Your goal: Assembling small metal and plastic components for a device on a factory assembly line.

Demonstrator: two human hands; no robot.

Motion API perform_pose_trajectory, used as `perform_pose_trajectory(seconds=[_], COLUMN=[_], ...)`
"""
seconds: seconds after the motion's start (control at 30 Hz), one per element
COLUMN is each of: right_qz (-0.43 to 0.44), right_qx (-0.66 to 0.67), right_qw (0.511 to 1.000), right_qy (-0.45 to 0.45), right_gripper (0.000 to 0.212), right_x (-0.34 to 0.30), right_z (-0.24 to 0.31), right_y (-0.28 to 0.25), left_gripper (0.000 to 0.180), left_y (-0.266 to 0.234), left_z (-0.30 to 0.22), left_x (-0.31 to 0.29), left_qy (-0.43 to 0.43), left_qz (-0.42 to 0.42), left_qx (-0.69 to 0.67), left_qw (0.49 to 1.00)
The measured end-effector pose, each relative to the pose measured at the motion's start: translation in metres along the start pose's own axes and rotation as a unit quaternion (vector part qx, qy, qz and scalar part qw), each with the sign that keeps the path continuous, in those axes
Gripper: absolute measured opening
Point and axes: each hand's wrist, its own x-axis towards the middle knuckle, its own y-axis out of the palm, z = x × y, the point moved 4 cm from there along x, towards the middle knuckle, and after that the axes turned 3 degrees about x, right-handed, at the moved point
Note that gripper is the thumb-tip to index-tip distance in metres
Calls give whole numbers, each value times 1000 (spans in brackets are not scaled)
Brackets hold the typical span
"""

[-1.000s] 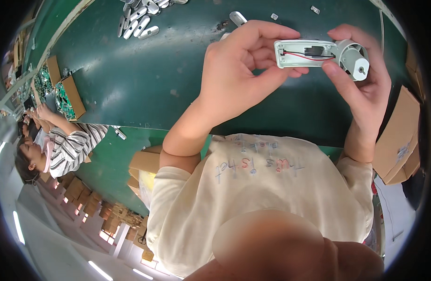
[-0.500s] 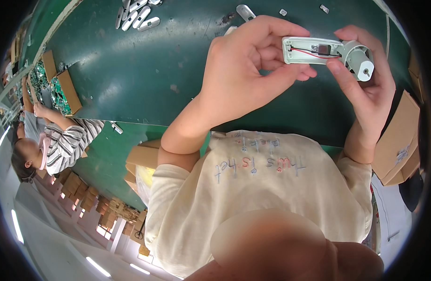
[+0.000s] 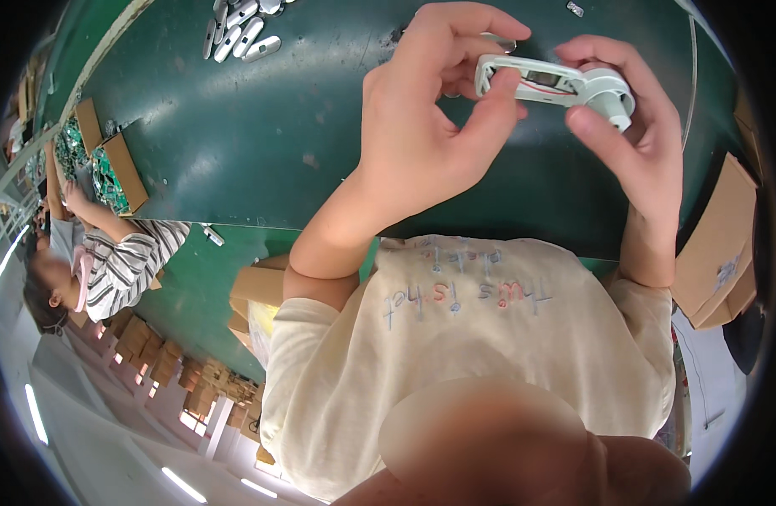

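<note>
Between both hands, above the green table, I hold a pale plastic housing (image 3: 550, 99) with a long, hollow handle-like part and a round end. A thin red wire (image 3: 535, 87) runs along its open channel, toward a pale cylindrical motor (image 3: 611, 108) in the round end. My left hand (image 3: 430, 118) grips the far-left end, its thumb pressed over the channel and fingers behind. My right hand (image 3: 645, 139) closes around the round end, thumb below and fingers curled over the top. Part of a shiny silver piece (image 3: 510, 45) shows behind the left fingers.
Several oblong silver covers (image 3: 249, 38) lie on the green table (image 3: 261, 143) at the far left; a small metal part (image 3: 575, 8) lies at the far edge. Open boxes with green circuit boards (image 3: 107, 179) stand left, beside a seated person (image 3: 122, 261). A cardboard box (image 3: 721, 244) stands right.
Both hands have moved left and slightly away from me with the housing, which has tilted. My left thumb has come from below the housing onto its open channel.
</note>
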Motion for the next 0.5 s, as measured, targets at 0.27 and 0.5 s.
perform_pose_trajectory(seconds=[0.27,0.5], right_qz=[-3,-34], right_qx=[-4,29], right_qw=[999,998], right_qy=[-41,-39], right_gripper=[17,18], right_x=[-3,81], right_z=[-4,-23], right_y=[12,-18], left_gripper=[37,57], left_y=[-7,-26], left_z=[0,14], left_x=[-2,16], left_qy=[-24,-44], left_qz=[-30,-135], left_qx=[40,69], left_qw=[998,987])
